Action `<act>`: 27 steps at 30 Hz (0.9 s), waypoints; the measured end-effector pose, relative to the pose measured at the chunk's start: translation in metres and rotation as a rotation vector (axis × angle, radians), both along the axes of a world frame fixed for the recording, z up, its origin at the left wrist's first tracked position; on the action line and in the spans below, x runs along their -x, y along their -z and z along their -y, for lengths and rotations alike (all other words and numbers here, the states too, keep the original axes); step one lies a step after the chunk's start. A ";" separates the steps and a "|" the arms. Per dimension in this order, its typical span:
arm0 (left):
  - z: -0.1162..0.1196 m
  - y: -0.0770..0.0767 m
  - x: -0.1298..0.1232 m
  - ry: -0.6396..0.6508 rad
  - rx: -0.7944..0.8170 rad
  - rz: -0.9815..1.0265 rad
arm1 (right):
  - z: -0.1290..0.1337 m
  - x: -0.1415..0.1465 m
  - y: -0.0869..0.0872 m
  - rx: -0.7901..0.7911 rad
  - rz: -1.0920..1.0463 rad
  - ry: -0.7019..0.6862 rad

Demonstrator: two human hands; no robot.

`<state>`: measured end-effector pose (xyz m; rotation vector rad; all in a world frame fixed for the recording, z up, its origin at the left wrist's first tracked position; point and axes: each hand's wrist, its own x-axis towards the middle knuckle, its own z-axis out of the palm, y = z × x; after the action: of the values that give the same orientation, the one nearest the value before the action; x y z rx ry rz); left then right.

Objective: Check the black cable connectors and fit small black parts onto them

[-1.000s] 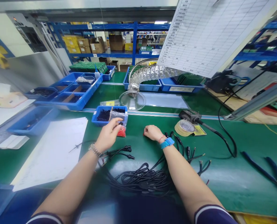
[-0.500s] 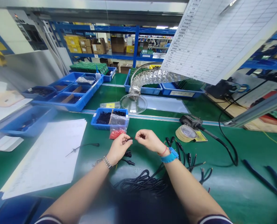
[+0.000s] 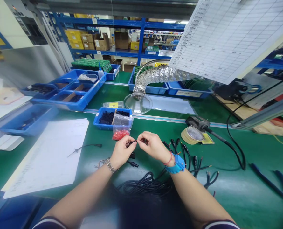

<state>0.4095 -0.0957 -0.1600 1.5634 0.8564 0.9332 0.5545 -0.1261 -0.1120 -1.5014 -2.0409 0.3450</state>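
Black wire end [image 3: 134,142] is up off the counter [image 3: 229,197] now, pinched between your left hand [image 3: 122,152] and right hand [image 3: 154,148], which have closed in until they nearly touch, both gripping it, though your fingers hide part of the grip. Coiled black cable [image 3: 143,186] lies below your wrists, loose cut leads [image 3: 198,168] sit right of your right hand, and a clear bag of red parts [image 3: 120,127] leans at the blue bin [image 3: 113,109]. Beyond: silver fume duct [image 3: 160,74], blue shelving [image 3: 141,38] with cartons.
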 end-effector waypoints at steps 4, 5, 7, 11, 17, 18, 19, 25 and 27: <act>0.000 -0.001 0.001 -0.017 -0.030 -0.043 | 0.002 0.001 -0.003 0.013 0.031 -0.014; 0.001 -0.001 0.002 -0.016 -0.033 -0.050 | 0.002 0.001 -0.003 0.018 0.031 -0.017; 0.002 -0.003 0.002 -0.001 -0.033 -0.053 | 0.002 0.001 -0.004 0.028 0.017 -0.022; 0.004 -0.010 0.005 0.108 0.008 0.010 | 0.000 -0.002 -0.005 0.094 -0.090 -0.040; 0.005 -0.013 0.009 0.187 0.188 0.229 | 0.000 -0.005 -0.006 0.298 -0.318 -0.086; 0.004 -0.012 0.009 0.192 0.200 0.255 | 0.000 -0.005 -0.006 0.307 -0.341 -0.093; 0.004 -0.011 0.009 0.199 0.209 0.273 | 0.000 -0.005 -0.006 0.304 -0.352 -0.096; -0.001 -0.007 0.007 0.216 0.346 0.414 | 0.001 -0.003 -0.007 0.124 -0.284 -0.112; -0.001 -0.008 0.007 0.229 0.385 0.457 | 0.001 -0.003 -0.008 0.087 -0.274 -0.166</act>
<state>0.4030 -0.0948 -0.1524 1.0335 0.4825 0.8522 0.5578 -0.1275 -0.1035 -1.2578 -1.9536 0.6749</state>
